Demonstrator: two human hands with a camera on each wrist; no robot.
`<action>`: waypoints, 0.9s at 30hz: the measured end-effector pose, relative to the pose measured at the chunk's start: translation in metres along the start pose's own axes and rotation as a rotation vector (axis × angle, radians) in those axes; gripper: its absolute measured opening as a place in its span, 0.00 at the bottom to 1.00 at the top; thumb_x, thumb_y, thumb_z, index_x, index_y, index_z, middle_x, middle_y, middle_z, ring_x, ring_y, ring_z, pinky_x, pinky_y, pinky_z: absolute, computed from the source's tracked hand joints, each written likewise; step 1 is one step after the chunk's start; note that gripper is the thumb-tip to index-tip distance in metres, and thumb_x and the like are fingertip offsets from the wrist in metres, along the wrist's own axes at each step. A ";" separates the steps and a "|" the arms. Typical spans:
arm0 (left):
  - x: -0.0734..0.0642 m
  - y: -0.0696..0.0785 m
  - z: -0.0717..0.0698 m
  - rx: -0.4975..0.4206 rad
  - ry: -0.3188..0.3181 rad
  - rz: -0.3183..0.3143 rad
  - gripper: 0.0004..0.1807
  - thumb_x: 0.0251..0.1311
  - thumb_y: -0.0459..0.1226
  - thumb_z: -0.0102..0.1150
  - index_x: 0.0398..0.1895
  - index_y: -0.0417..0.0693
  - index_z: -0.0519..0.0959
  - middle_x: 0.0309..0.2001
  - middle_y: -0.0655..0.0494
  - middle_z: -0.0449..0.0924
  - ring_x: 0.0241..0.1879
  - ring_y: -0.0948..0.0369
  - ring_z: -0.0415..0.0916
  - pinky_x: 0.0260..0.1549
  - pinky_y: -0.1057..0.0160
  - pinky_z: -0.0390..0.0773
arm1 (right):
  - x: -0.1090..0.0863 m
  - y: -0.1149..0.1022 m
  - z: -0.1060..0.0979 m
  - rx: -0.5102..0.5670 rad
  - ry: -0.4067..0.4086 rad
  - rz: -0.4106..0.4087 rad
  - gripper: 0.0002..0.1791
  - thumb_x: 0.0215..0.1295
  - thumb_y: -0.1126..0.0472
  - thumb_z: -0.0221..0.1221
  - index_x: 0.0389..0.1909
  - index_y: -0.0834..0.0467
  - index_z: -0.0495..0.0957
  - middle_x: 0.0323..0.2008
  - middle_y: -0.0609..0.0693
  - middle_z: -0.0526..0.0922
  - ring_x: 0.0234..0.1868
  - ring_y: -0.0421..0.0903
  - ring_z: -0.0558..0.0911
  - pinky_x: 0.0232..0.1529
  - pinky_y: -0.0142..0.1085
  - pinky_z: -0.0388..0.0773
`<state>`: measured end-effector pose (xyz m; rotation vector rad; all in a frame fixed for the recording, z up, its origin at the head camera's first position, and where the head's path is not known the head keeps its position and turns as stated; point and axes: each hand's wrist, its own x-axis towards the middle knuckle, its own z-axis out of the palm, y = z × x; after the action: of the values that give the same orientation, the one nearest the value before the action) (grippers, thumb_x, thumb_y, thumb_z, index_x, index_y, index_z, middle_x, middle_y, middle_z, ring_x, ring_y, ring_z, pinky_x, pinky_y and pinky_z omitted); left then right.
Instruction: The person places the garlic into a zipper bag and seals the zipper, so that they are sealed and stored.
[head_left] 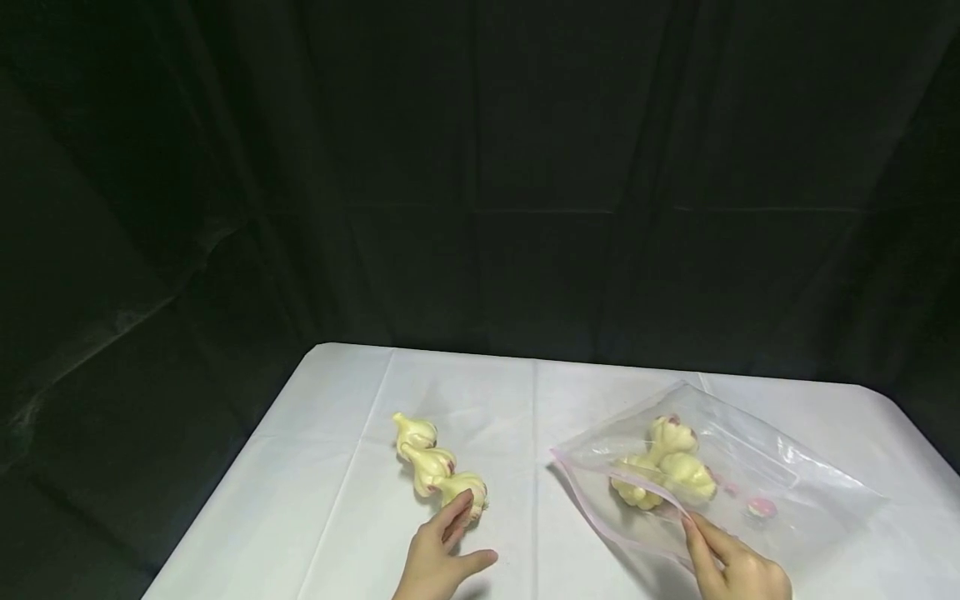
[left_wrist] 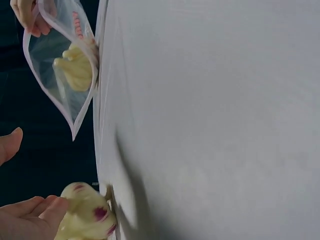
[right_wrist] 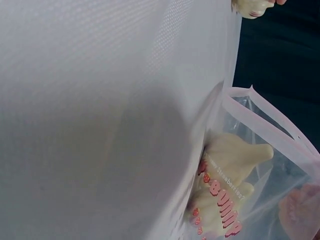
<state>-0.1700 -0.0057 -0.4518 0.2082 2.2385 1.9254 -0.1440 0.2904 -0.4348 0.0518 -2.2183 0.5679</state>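
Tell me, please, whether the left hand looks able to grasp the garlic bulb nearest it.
Most likely yes: the left hand, thumb spread, is right at that garlic bulb, nothing visible blocks it, and the plastic bag lies off to the right.

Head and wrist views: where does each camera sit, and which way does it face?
Head: worn on the head, facing forward and down over the table; left grip and right grip show.
Left wrist: on that wrist, facing the loose garlic and the bag beyond; both grips show partly.
Right wrist: on that wrist, facing the bagged garlic; both grips show partly.
Shared: both wrist views show the bag with garlic inside.
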 end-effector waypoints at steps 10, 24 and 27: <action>-0.006 0.002 -0.018 -0.010 0.057 0.003 0.40 0.42 0.33 0.66 0.58 0.27 0.58 0.59 0.34 0.60 0.57 0.44 0.60 0.51 0.62 0.66 | 0.001 0.005 0.000 0.012 0.045 -0.051 0.09 0.48 0.63 0.59 0.24 0.67 0.81 0.18 0.63 0.79 0.13 0.59 0.75 0.07 0.32 0.69; 0.002 -0.013 -0.030 0.087 0.142 -0.037 0.41 0.41 0.34 0.66 0.58 0.27 0.58 0.57 0.33 0.62 0.55 0.40 0.60 0.52 0.50 0.63 | 0.001 0.002 0.001 0.010 0.049 -0.044 0.10 0.49 0.62 0.59 0.25 0.66 0.81 0.17 0.62 0.79 0.13 0.59 0.75 0.07 0.33 0.68; 0.005 -0.013 -0.031 0.108 0.135 -0.030 0.41 0.42 0.34 0.66 0.58 0.25 0.57 0.57 0.32 0.61 0.55 0.40 0.60 0.52 0.49 0.64 | 0.001 0.001 0.001 0.007 0.043 -0.038 0.10 0.50 0.62 0.59 0.25 0.66 0.81 0.18 0.62 0.79 0.13 0.58 0.76 0.07 0.33 0.68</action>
<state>-0.1814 -0.0361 -0.4604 0.0605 2.4194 1.8563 -0.1455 0.2910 -0.4344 0.0839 -2.1691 0.5508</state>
